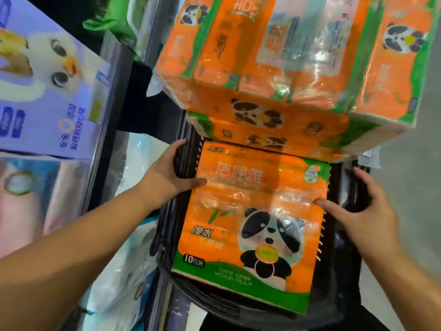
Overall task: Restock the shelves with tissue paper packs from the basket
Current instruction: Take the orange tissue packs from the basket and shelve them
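Observation:
An orange tissue pack [250,211] with a panda print lies flat on top in the black basket [338,235]. My left hand [167,177] holds its left side, thumb on the top face and fingers reaching down beside the basket wall. My right hand [358,211] holds the right side the same way, thumb pressed on the pack's top edge and fingers curled down by the basket's right wall. The pack's far end is hidden under other orange packs.
Two more orange panda packs [286,56] [274,132] are stacked just beyond the basket and overhang its far end. Shelves on the left hold a purple pack with a duck print [47,91] and white-blue packs [133,168]. Grey floor [417,163] lies to the right.

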Motion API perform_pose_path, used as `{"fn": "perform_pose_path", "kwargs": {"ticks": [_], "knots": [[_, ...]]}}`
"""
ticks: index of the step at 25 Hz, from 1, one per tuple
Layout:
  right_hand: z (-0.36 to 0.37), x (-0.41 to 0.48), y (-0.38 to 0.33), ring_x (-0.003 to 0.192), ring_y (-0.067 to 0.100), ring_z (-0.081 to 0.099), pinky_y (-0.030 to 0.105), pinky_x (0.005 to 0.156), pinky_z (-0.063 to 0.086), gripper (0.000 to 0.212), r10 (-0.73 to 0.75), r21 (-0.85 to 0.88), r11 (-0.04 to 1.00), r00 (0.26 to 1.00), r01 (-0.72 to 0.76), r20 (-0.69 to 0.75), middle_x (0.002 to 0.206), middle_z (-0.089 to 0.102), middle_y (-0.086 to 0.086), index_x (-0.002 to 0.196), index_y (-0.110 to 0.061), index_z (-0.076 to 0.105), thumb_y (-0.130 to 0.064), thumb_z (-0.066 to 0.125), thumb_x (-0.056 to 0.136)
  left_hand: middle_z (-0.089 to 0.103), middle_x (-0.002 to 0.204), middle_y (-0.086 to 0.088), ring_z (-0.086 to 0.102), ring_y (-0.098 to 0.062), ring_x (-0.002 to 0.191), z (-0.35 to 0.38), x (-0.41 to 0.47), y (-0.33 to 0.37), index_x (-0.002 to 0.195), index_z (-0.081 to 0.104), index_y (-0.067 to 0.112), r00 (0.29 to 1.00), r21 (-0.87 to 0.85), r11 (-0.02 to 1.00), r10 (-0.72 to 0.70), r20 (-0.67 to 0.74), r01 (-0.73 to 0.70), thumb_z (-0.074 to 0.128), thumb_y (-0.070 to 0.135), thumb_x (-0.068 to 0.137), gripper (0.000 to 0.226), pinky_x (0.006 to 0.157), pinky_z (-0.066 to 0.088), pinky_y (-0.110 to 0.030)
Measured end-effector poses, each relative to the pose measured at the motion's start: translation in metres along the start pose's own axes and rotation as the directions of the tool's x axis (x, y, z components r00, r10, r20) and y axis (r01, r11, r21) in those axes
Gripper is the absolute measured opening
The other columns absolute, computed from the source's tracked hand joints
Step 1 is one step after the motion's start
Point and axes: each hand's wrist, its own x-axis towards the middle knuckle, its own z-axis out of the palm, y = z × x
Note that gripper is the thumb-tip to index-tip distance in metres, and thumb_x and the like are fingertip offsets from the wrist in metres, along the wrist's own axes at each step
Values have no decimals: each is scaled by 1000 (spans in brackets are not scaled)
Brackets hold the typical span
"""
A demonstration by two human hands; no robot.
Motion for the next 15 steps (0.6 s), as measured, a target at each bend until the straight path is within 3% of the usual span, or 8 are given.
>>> {"fn": "perform_pose_path", "kwargs": {"ticks": [4, 6, 9, 12, 15], "knots": [[41, 8, 4, 117, 6, 43, 27, 97, 39, 93, 20, 3, 1000, 1000, -20, 2, 124, 47, -16, 138, -29, 44, -36, 81, 53, 47, 129, 14, 48, -8, 119, -9, 16, -37, 144, 28, 36, 998, 1, 999, -42, -39, 42, 90, 37, 58, 106, 103, 39, -30], [54, 10, 8, 115, 1, 44, 18, 92, 37, 92, 11, 21, 1000, 1000, -11, 12, 118, 48, -24, 135, -30, 46, -39, 81, 51, 48, 131, 11, 48, -9, 118, -12, 20, -47, 144, 27, 36, 996, -1, 997, -73, -59, 73, 87, 27, 63, 102, 99, 38, -27], [68, 9, 13, 109, -9, 42, 4, 83, 33, 91, 14, 36, 999, 1000, -14, 1, 109, 46, -35, 134, -32, 47, -38, 82, 50, 45, 138, 8, 45, -13, 125, -19, 24, -59, 145, 26, 34, 996, 50, 997, -53, -67, 57, 87, 27, 64, 102, 105, 37, -32], [76, 4, 15, 110, -10, 41, 0, 84, 31, 94, -3, 23, 1000, 1000, 3, -14, 118, 47, -25, 135, -28, 46, -40, 81, 49, 42, 133, 13, 43, -9, 122, -22, 28, -66, 146, 25, 31, 998, 66, 997, -36, -50, 40, 87, 26, 65, 102, 103, 34, -27], [75, 5, 15, 112, -3, 43, 8, 89, 34, 95, 1, -26, 1000, 1000, -1, 7, 123, 46, -19, 136, -27, 43, -46, 78, 50, 43, 143, 6, 44, -14, 128, -23, 29, -66, 147, 25, 32, 998, 35, 999, -37, -54, 39, 88, 28, 63, 105, 109, 36, -38]]}}
